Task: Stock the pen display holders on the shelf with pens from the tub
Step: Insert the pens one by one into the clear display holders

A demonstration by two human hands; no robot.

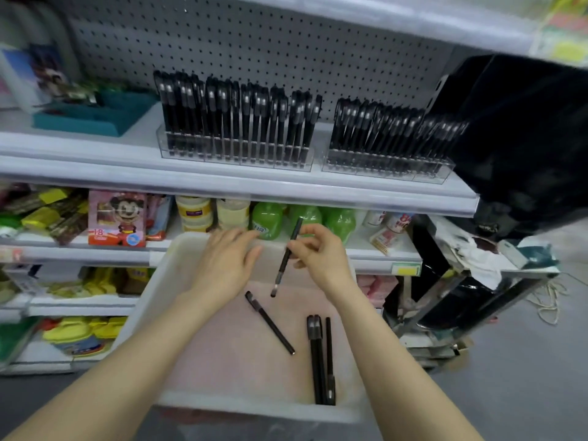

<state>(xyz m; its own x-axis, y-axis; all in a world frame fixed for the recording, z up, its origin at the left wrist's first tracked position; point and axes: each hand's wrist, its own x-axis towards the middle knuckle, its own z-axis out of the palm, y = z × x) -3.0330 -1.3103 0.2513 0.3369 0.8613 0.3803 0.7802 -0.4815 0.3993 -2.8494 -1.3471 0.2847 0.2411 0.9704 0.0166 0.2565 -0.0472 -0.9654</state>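
A shop aisle: pegboard-backed shelves [238, 186] with price rails, stocked pen holders [235, 154], packaged goods [117, 218].

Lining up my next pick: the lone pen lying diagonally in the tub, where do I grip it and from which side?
Pinch the diagonal pen mid-barrel, from straight above, fingers across its length. It lies flat on the tub floor with bare floor on both sides; the left hand is free and nearest.

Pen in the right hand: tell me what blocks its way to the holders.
Nothing visible. The right hand pinches the pen over the tub; open air leads to the left holder and right holder.
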